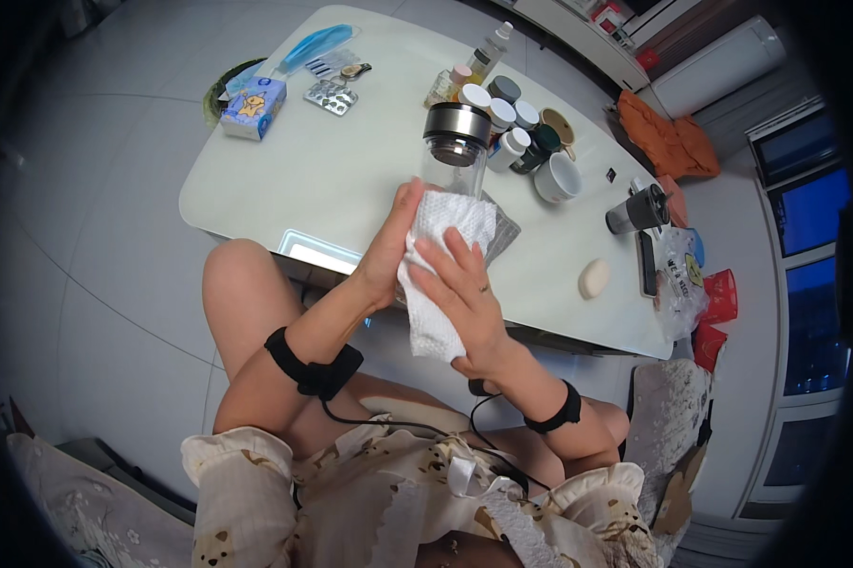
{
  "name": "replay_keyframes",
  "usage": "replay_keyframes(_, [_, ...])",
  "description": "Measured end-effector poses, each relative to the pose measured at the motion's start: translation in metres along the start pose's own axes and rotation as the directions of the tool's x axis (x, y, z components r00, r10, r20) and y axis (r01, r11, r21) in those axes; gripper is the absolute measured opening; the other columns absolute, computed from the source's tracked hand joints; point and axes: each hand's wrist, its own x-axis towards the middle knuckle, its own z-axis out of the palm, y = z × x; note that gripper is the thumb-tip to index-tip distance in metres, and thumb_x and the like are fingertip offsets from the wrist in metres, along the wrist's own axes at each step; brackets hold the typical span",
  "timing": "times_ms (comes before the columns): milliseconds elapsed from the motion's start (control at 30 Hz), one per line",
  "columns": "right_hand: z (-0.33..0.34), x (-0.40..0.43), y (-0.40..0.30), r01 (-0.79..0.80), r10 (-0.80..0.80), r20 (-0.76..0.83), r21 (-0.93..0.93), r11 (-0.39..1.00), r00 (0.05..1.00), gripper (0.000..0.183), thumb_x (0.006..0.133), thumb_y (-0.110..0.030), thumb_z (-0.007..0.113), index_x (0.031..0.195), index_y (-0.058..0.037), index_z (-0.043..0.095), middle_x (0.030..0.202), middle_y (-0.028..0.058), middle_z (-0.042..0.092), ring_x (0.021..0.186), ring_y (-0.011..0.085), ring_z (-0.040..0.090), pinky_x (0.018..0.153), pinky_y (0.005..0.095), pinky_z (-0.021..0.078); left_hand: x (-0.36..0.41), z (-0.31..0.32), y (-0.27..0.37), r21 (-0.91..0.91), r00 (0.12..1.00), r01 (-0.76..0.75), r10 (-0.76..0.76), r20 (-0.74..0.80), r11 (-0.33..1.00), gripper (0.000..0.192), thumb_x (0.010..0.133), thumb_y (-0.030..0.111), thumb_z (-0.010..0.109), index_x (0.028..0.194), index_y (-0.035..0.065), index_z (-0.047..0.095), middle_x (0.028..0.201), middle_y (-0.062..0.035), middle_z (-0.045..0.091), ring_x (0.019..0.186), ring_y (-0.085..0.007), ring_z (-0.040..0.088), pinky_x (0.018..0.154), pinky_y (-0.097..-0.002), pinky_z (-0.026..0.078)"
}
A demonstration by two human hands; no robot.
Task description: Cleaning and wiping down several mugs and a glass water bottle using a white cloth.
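Note:
A clear glass bottle with a brushed-steel lid (457, 122) is tilted away from me over the table's near edge. A white textured cloth (433, 323) covers its lower part. My left hand (389, 245) grips the cloth-wrapped bottle from the left side, thumb pointing up along it; its other fingers are mostly hidden behind. My right hand (462, 291), wearing a ring, lies over the cloth and presses it against the bottle with spread, slightly bent fingers. Behind the bottle, a grey folded cloth (504, 231) shows on the tabletop.
On the white table (291, 177), several pill bottles (515, 142), a white mug (558, 177) and a spray bottle (490, 51) cluster beyond the glass bottle. A tissue box (254, 108) and blister pack (331, 96) lie left. A dark-lidded tumbler (635, 209), phone (647, 264) and whitish oval object (594, 277) sit right.

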Motion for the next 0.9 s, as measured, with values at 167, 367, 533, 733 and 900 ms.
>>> replay_keyframes(167, [-0.017,0.027,0.016,-0.001,-0.001,-0.014,-0.125,0.992,1.000,0.062,0.066,-0.005,0.050,0.128,-0.0014,0.042,0.141,0.0147,0.030,0.134,0.0356,0.019,0.106,0.0499,0.0140,0.001,0.007,-0.006,0.063,0.996,-0.075,0.073,0.041,0.995,0.050,0.093,0.051,0.025,0.120,0.0106,0.036,0.114,-0.0112,0.049,0.107,-0.0188,0.051,0.090,-0.0303,0.043])
replay_keyframes(367, [-0.031,0.066,0.027,-0.052,0.007,-0.123,-0.368,0.928,0.992,0.065,0.062,-0.001,0.054,0.126,-0.0041,0.043,0.141,0.0115,0.028,0.134,0.0363,0.014,0.104,0.0532,0.0145,-0.011,0.023,0.002,0.374,0.992,-0.031,0.074,-0.101,0.927,0.039,0.097,0.038,0.025,0.125,0.0102,0.028,0.124,-0.0076,0.043,0.113,-0.0162,0.047,0.092,-0.0312,0.042])
replay_keyframes(533, [-0.007,0.047,0.016,-0.064,0.051,-0.074,-0.189,0.980,0.996,0.064,0.063,0.001,0.051,0.126,-0.0003,0.042,0.141,0.0140,0.028,0.134,0.0380,0.015,0.105,0.0517,0.0153,-0.008,0.007,-0.011,0.233,0.971,-0.211,0.232,-0.066,0.949,0.037,0.096,0.038,0.026,0.121,0.0111,0.033,0.122,-0.0079,0.045,0.109,-0.0158,0.050,0.090,-0.0298,0.044])
replay_keyframes(733, [0.012,0.011,-0.010,-0.062,0.061,-0.084,-0.009,0.998,0.995,0.062,0.064,0.001,0.048,0.126,0.0030,0.042,0.140,0.0162,0.031,0.132,0.0377,0.020,0.105,0.0491,0.0151,0.003,-0.006,-0.006,-0.083,0.997,-0.062,0.058,-0.048,0.995,0.062,0.092,0.051,0.031,0.124,-0.0017,0.039,0.116,-0.0170,0.052,0.101,-0.0237,0.056,0.089,-0.0347,0.046])
replay_keyframes(900, [0.011,-0.007,-0.010,-0.011,0.012,0.029,-0.046,0.999,1.000,0.055,0.070,-0.006,0.051,0.124,0.0014,0.046,0.137,0.0159,0.035,0.133,0.0337,0.023,0.105,0.0483,0.0152,0.001,-0.008,0.001,-0.145,0.999,0.033,-0.029,0.032,0.989,0.058,0.093,0.049,0.028,0.122,0.0011,0.043,0.111,-0.0154,0.056,0.098,-0.0230,0.057,0.088,-0.0346,0.046])
